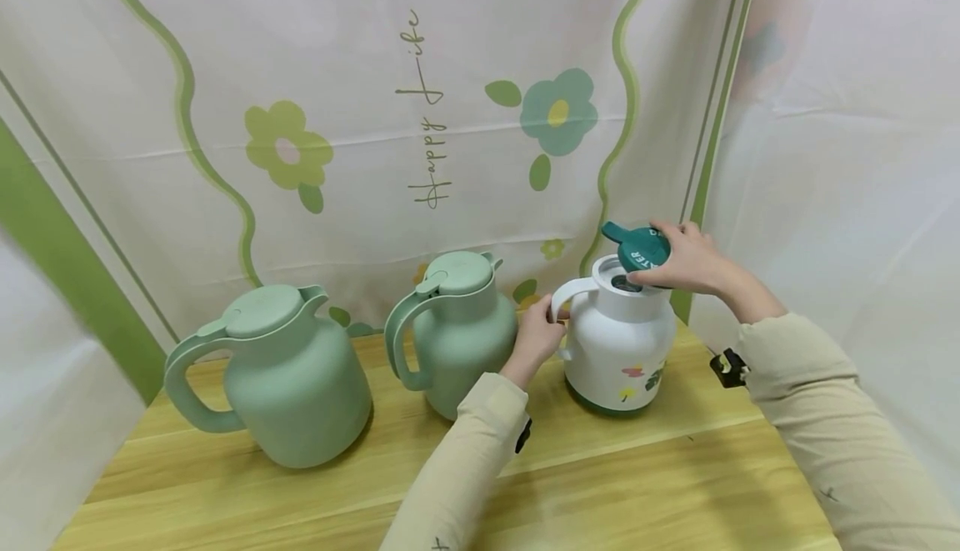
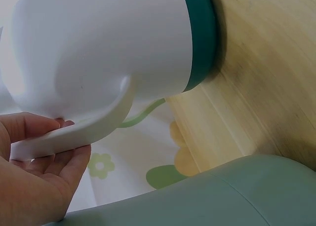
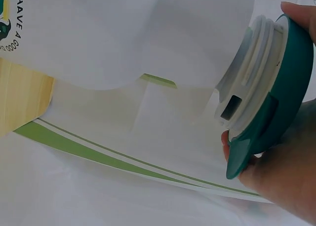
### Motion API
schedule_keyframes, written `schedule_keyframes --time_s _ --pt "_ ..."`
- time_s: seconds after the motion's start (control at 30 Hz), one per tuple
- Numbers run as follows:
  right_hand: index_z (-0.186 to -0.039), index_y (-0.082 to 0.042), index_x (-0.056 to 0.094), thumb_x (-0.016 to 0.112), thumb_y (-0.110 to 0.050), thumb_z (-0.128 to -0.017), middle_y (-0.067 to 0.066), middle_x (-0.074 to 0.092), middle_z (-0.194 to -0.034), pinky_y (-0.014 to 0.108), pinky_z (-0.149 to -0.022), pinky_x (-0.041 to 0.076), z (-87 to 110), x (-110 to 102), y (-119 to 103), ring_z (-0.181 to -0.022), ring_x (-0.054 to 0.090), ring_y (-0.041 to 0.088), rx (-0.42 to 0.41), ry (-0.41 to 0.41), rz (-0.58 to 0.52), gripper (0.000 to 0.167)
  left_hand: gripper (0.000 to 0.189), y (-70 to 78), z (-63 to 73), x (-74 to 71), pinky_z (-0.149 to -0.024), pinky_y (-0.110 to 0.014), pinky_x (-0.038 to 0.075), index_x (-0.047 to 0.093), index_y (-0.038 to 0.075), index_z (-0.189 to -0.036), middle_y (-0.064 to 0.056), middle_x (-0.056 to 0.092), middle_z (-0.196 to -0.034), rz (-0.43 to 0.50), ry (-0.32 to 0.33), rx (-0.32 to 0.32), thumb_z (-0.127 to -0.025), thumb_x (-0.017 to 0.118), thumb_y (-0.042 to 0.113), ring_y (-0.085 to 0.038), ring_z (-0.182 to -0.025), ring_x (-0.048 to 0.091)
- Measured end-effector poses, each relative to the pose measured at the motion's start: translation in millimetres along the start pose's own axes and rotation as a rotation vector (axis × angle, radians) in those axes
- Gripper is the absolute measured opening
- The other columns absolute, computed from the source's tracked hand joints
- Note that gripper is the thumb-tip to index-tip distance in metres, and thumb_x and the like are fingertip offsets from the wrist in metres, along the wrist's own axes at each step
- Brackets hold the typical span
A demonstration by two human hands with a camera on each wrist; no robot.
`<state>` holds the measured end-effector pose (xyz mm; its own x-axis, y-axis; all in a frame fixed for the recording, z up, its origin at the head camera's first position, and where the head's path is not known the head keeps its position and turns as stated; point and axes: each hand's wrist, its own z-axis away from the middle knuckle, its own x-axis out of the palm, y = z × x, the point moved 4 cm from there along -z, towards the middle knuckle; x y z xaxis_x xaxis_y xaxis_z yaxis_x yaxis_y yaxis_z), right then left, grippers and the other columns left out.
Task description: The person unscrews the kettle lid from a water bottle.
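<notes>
A white thermos jug [image 1: 619, 343] with a dark green base and small coloured prints stands upright at the right of the table. Its mouth shows at the top. My left hand [image 1: 537, 331] grips the jug's handle [image 2: 74, 136], thumb on one side and fingers on the other. Above the mouth, my right hand [image 1: 693, 257] holds the dark green lid [image 1: 643, 249] by its edge, tilted. The lid's white threaded underside [image 3: 252, 73] is exposed in the right wrist view, close by the jug's rim.
Two sage green jugs with their lids on stand to the left: a larger one [image 1: 300, 384] and a slimmer one [image 1: 468, 338] close beside my left hand. A flower-printed cloth [image 1: 360, 59] hangs behind the wooden table [image 1: 585, 476], with white cloth at both sides.
</notes>
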<state>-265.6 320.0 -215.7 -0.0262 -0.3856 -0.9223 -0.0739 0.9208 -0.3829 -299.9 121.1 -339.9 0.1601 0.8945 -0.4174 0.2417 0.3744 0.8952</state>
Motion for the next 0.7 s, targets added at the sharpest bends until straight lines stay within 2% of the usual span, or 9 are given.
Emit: schedule_keyframes --time_s 0.13,0.7 --pt "-0.149 0.002 0.018 0.065 -0.046 -0.080 0.041 0.024 -0.137 0.063 -0.085 0.039 2.7 1 0 -0.116 0.028 0.053 -0.012 0.020 0.006 0.097 0.023 0.3 0.5 0.3 -0.066 -0.019 0.042 0.063 0.003 -0.101 -0.017 0.071 -0.107 0.003 -0.003 0.001 -0.081 0.055 -0.006 -0.024 -0.095 0.064" --pt "-0.151 0.002 0.006 0.064 -0.043 -0.083 0.041 0.016 -0.144 0.067 -0.091 0.041 16.2 -1 4 -0.117 0.035 0.052 0.001 0.039 -0.122 0.100 0.027 -0.6 -1.2 0.2 -0.067 -0.020 0.044 0.063 0.001 -0.106 -0.013 0.072 -0.104 -0.010 0.002 -0.003 -0.081 0.055 -0.006 -0.023 -0.095 0.065"
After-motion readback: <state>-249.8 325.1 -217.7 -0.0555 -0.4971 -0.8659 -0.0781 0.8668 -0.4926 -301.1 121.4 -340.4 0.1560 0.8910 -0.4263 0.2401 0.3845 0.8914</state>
